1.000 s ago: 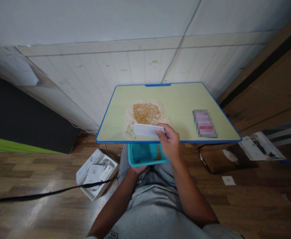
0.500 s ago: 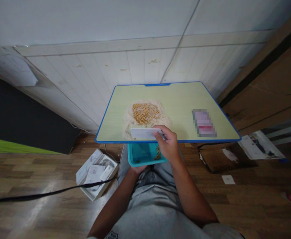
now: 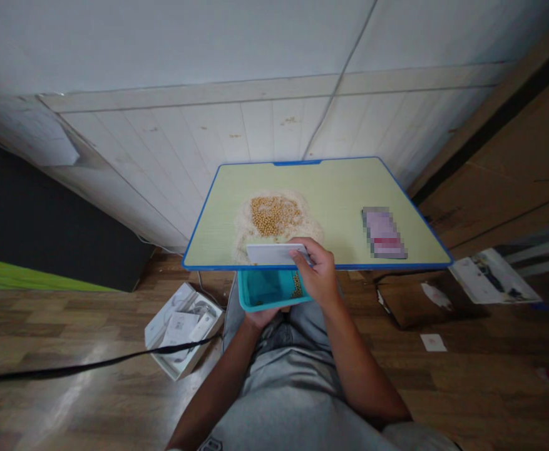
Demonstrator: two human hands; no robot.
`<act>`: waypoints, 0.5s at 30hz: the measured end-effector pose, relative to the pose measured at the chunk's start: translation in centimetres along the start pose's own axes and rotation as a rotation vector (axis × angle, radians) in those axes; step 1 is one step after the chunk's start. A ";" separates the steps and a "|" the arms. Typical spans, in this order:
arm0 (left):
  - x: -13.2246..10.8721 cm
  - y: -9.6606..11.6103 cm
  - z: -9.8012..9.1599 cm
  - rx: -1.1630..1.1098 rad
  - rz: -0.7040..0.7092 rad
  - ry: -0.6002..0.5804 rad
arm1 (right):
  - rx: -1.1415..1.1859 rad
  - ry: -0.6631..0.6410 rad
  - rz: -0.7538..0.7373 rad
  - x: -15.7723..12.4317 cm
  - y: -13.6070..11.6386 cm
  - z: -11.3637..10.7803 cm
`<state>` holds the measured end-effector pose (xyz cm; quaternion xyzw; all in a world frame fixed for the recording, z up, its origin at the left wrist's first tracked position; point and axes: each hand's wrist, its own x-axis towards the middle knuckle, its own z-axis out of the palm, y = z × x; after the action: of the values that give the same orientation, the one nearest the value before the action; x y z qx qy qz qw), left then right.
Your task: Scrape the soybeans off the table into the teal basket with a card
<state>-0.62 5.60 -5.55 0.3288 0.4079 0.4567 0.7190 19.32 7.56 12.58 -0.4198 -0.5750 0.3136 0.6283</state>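
My right hand [image 3: 320, 270] is closed on a flat white card [image 3: 274, 253], held edge-down at the near rim of the small blue-edged table [image 3: 349, 181]. Behind the card lies a pile of white rice [image 3: 243, 222] with yellow soybeans [image 3: 274, 214] on top. Below the table edge, my left hand [image 3: 260, 317] grips a teal plastic box [image 3: 262, 289] from underneath. Some soybeans [image 3: 297, 287] lie in the box's right corner.
A pixelated flat object [image 3: 383, 233] lies on the table's right side. On the wood floor sit an open white carton [image 3: 180, 326] with a black cable [image 3: 91, 364] at left, and a cardboard box [image 3: 415, 297] and papers [image 3: 492, 275] at right. White panelled wall stands behind.
The card has slid toward me from the pile's near side to the table's front edge. The teal box stays held under the edge.
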 end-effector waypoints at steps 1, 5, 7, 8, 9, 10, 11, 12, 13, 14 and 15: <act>-0.2 0.4 0.3 -0.084 -0.019 -0.036 | -0.001 -0.001 0.004 0.0 0.0 0.0; -0.9 1.6 1.4 -0.243 -0.054 -0.108 | -0.003 0.002 0.011 -0.1 -0.1 0.0; -1.1 2.1 1.9 -0.237 -0.061 -0.118 | -0.001 0.012 0.010 -0.1 -0.3 -0.2; -1.2 2.3 2.0 -0.232 -0.065 -0.122 | -0.003 0.021 0.009 -0.1 -0.3 -0.3; -1.2 2.5 2.2 -0.228 -0.072 -0.123 | -0.008 0.035 0.009 -0.1 -0.3 -0.5; -1.3 2.6 2.3 -0.227 -0.080 -0.122 | -0.016 0.051 0.007 -0.1 -0.4 -0.6; -1.3 2.8 2.4 -0.227 -0.089 -0.119 | -0.023 0.071 0.004 0.0 -0.4 -0.8; -1.3 2.8 2.5 -0.226 -0.097 -0.110 | -0.030 0.092 0.000 0.0 -0.4 -1.0; -1.3 2.8 2.5 -0.222 -0.102 -0.095 | -0.037 0.112 -0.003 0.0 -0.4 -1.2; -1.2 2.8 2.5 -0.215 -0.104 -0.076 | -0.045 0.132 -0.004 0.0 -0.3 -1.4; -1.1 2.6 2.5 -0.206 -0.102 -0.055 | -0.053 0.149 -0.003 0.1 -0.3 -1.6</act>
<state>0.31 5.28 -1.84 0.2442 0.3550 0.4498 0.7823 20.85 7.24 12.88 -0.4578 -0.5353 0.2652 0.6584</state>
